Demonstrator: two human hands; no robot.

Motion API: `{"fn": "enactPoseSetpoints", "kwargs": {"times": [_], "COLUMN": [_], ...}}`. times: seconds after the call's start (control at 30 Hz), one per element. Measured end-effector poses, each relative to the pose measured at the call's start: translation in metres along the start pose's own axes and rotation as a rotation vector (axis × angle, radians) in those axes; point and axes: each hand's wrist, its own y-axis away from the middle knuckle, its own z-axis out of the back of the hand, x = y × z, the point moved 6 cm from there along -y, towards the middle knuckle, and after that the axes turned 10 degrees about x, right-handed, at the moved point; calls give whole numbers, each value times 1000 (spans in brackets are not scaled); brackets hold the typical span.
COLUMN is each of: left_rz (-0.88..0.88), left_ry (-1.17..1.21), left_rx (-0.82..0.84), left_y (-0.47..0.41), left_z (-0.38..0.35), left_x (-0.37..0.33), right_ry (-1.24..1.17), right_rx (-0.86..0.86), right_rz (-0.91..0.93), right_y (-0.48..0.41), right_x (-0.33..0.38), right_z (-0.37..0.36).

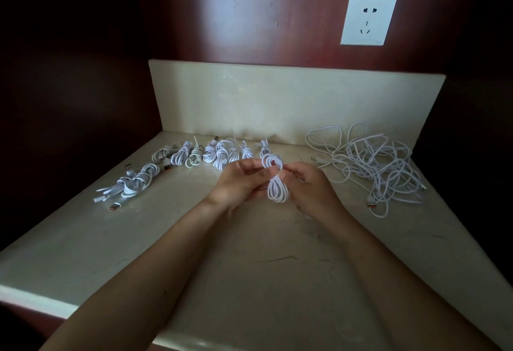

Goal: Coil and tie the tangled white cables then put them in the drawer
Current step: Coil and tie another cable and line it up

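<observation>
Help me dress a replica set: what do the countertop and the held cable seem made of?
Countertop: probably pale stone or stone-look composite, faint veining, dull sheen. Held cable: smooth white plastic or rubbery jacket, bending in soft loops.

— What are the hands holding?
— The left hand (238, 181) and the right hand (308, 184) both pinch the middle of a coiled cable (277, 192) over the counter (249, 262). Loops stick out above and below the fingers.
— And behind them?
— A row of tied bundles (194, 156) runs along the far side and curves nearer on the left. A loose tangle of cables (372, 167) lies far right, apart from the row. A white socket (367, 20) sits on the wall above it.
</observation>
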Motion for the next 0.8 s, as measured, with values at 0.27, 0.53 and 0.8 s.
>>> {"fn": "enactPoseSetpoints", "kwargs": {"times": [0.27, 0.53, 0.8], "left_rz": [-24, 13, 46], "left_ry": [36, 120, 88], "left_rx": [-67, -79, -61], "left_y": [2, 4, 7], "left_z": [1, 6, 4], "left_x": [-1, -6, -6], "right_ry": [-85, -293, -220], "right_rx": [-90, -15, -66], "right_rz": [-41, 5, 47], "right_y": [5, 9, 7], "right_x": [-2, 11, 7], "right_z": [2, 1, 3]}}
